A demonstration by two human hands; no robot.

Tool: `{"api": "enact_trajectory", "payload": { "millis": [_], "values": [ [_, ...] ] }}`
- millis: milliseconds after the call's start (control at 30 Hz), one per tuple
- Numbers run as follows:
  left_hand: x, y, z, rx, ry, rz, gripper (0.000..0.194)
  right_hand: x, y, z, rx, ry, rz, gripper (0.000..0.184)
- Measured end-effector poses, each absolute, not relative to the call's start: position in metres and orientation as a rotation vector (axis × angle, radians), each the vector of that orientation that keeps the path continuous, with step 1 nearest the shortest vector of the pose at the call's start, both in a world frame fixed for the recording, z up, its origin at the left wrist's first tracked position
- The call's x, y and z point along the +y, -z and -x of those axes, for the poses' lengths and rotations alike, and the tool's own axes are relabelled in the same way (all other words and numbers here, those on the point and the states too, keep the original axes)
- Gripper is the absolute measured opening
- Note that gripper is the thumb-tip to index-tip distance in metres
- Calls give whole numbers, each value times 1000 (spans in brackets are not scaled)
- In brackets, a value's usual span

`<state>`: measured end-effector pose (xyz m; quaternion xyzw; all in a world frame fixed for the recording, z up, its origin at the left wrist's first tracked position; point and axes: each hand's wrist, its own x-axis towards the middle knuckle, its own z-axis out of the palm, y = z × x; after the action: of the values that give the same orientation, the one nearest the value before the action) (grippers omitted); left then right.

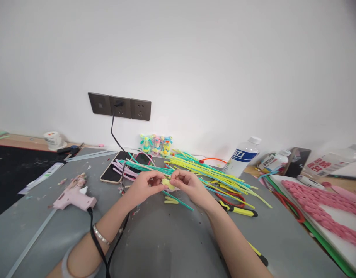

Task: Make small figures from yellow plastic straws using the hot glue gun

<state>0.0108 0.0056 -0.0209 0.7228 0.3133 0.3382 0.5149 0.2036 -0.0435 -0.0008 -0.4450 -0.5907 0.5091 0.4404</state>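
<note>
My left hand (145,188) and my right hand (191,188) meet over the middle of the grey mat. Between their fingertips is a small pale yellow pipe cleaner piece (167,183), pinched from both sides and partly covered by the fingers. Just below it lie short bent yellow pipe cleaners (171,200). A teal pipe cleaner (182,202) runs under the hands toward the lower right. Behind them spreads a loose pile of long yellow pipe cleaners (205,170), with teal and lilac ones mixed in. Three small pipe cleaner figures (157,145) stand against the wall.
A pink glue gun (75,199) lies at left, its black cord crossing my left forearm. Phones (112,172) rest behind the left hand. Yellow-handled pliers (241,210) sit at right, near a water bottle (244,156). Pink braided work (317,200) lies far right.
</note>
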Motion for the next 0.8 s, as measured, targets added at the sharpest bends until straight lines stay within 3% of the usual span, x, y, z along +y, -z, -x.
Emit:
{"api": "enact_trajectory", "payload": {
  "millis": [533, 800],
  "values": [
    [6, 17, -10, 761, -887, -1713, 19, -43, -3, -205, -1379, -1170, 1085, 36],
    [5, 12, -9, 696, -1018, -1684, 15, -45, -3, -204, -1435, -1271, 1028, 34]
  ]
}}
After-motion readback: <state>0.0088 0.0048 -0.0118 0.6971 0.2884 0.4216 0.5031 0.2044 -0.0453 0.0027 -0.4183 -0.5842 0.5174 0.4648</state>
